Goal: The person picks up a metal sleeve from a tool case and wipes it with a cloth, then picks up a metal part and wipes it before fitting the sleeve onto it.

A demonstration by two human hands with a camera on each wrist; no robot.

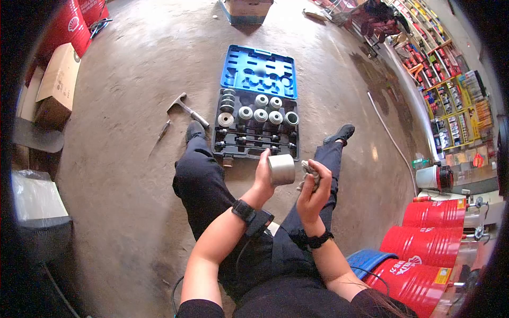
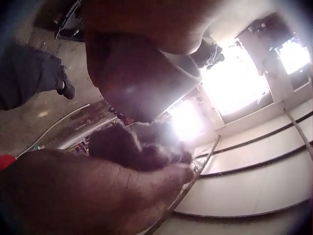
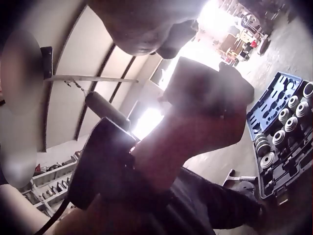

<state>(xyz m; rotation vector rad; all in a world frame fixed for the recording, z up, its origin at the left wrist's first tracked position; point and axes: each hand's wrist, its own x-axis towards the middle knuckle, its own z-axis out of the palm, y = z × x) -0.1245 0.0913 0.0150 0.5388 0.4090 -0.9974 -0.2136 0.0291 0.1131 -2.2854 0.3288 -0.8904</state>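
In the head view the left hand grips a silver metal cylinder from its left side, above the lap. Facing it, the right hand holds a crumpled grey cloth in bent fingers, a small gap from the cylinder. The left wrist view shows the cylinder dark and close, with the cloth below it. From the right wrist, the cylinder appears in the left hand; the cloth is in shadow above.
An open tool case with metal rings and bolts lies on the floor between the feet. A hammer and a thin tool lie left of it. Red drums stand at the right, a cardboard box at the left.
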